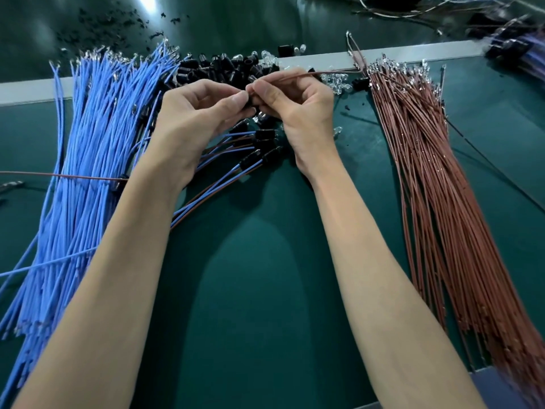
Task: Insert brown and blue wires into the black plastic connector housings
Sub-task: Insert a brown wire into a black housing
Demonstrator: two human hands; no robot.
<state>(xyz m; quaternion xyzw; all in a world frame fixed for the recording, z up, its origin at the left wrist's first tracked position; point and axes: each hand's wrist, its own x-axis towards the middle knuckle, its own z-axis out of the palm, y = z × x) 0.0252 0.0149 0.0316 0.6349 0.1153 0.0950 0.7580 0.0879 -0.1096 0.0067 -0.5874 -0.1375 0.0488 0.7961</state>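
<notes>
One brown wire is pinched in my right hand, and my left hand pinches what seems a black housing. Next, I think, I push the tip straight in.

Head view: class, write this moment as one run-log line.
left hand: pinches black housing | right hand: pinches brown wire | stage: wire tip at housing
</notes>
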